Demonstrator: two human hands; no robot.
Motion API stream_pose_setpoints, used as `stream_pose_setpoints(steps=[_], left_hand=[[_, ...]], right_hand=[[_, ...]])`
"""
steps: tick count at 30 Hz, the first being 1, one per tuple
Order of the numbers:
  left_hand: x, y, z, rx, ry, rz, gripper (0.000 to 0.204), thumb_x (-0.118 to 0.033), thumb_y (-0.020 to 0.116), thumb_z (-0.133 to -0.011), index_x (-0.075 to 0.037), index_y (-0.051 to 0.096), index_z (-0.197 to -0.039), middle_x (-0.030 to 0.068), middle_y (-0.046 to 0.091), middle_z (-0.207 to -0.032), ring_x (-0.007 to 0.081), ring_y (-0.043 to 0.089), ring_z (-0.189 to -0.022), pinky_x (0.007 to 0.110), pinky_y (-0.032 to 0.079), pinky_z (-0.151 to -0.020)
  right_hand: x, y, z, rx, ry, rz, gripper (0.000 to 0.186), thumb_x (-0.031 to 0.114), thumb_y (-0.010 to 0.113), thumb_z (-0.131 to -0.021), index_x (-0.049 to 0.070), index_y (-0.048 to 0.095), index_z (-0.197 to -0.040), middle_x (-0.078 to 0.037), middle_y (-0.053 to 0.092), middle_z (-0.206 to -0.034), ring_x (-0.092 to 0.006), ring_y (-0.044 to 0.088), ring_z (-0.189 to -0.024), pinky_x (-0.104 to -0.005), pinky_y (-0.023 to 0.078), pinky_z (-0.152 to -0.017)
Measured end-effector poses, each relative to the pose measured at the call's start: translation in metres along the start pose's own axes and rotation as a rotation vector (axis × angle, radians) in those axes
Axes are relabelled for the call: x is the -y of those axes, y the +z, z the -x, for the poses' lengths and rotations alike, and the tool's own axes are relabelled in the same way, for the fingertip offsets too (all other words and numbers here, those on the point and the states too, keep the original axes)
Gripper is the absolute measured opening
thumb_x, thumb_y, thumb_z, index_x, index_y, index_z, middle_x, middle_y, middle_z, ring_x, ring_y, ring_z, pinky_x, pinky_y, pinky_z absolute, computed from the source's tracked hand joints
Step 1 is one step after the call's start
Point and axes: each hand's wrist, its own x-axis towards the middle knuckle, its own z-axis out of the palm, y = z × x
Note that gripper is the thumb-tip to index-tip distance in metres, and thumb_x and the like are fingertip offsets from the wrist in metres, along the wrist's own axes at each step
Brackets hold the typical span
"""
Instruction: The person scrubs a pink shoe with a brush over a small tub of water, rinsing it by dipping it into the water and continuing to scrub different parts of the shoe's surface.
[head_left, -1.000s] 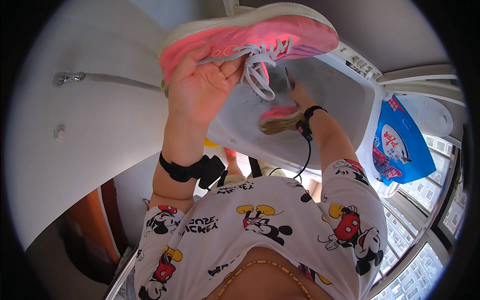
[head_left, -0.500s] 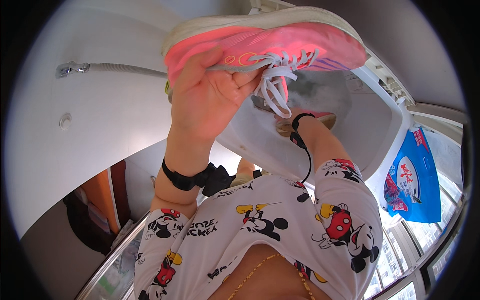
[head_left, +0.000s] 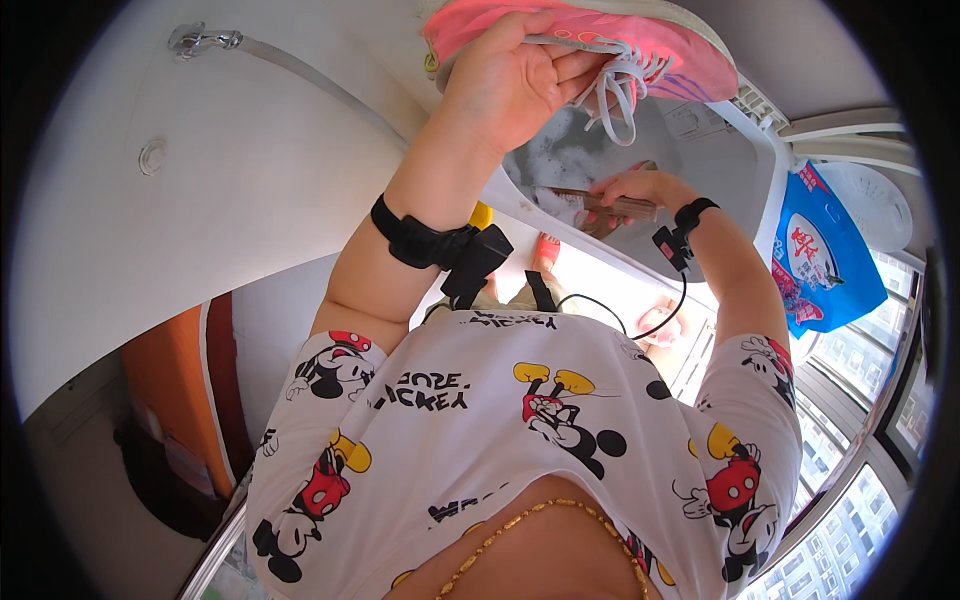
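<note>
Pink mesh running shoe w/ grey laces, whole in view 0.5 s ago, now cut off by top edge; L hand holding it has moved up + right in pic too. R hand, mostly hidden behind laces 0.5 s ago, is now out in the clear, below + right of them. Brown wooden brush w/ pale bristles in its grip now shows lengthwise; 1 s ago just a narrow upright edge. Red-slippered foot + yellow item, kind unclear, both out of sight 0.5 s ago, are back in view.
</note>
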Motion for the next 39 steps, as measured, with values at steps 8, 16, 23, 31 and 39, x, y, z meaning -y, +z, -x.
stream_pose_setpoints(steps=[8,16,23,31,39], left_hand=[[0.044,-0.029,-0.007,-0.081,-0.056,0.037,0.037,-0.025,0.037,-0.096,0.005,0.046,-0.116,0.0232,0.055,-0.123,0.0346,0.051,-0.119,0.045,0.038,-0.104],[0.105,-0.017,-0.009,-0.319,-0.147,0.232,0.037,-0.025,0.034,-0.099,0.003,0.043,-0.121,0.0223,0.049,-0.129,0.0331,0.048,-0.12,0.048,0.036,-0.105],[0.143,0.001,-0.025,-0.505,-0.1,0.147,0.031,-0.023,0.036,-0.096,-0.001,0.053,-0.11,0.0181,0.055,-0.12,0.0315,0.056,-0.108,0.047,0.046,-0.095],[0.188,-0.016,-0.034,-0.448,-0.118,0.158,0.029,-0.017,0.037,-0.093,-0.003,0.053,-0.112,0.0151,0.059,-0.112,0.0297,0.06,-0.099,0.043,0.05,-0.088],[0.176,-0.028,-0.031,-0.577,-0.158,-0.017,0.03,-0.021,0.037,-0.096,-0.003,0.053,-0.114,0.0136,0.059,-0.111,0.0282,0.061,-0.098,0.04,0.053,-0.083]], right_hand=[[-0.059,0.1,0.127,-0.518,-0.379,-0.192,0.05,0.01,0.053,-0.085,0.002,0.046,-0.134,-0.006,0.064,-0.101,-0.0098,0.056,-0.071,-0.0212,0.045,-0.055],[-0.102,0.206,0.116,-1.38,-0.791,-0.187,0.052,0.001,0.054,-0.088,0.007,0.044,-0.139,0.002,0.054,-0.083,-0.0037,0.044,-0.06,-0.0179,0.035,-0.049],[-0.016,0.215,0.088,-1.797,-0.586,0.687,0.044,0.017,0.057,-0.09,0.019,0.05,-0.134,-0.019,0.053,-0.094,-0.0356,0.063,-0.077,-0.0435,0.052,-0.064],[0.004,0.11,0.084,-1.873,-0.39,0.601,0.037,0.027,0.049,-0.093,0.021,0.05,-0.13,-0.025,0.057,-0.096,-0.0401,0.064,-0.074,-0.0483,0.053,-0.061],[-0.016,0.173,0.08,-1.73,-0.585,0.755,0.04,0.025,0.054,-0.09,0.023,0.052,-0.13,-0.023,0.058,-0.089,-0.0397,0.063,-0.069,-0.0464,0.052,-0.058]])
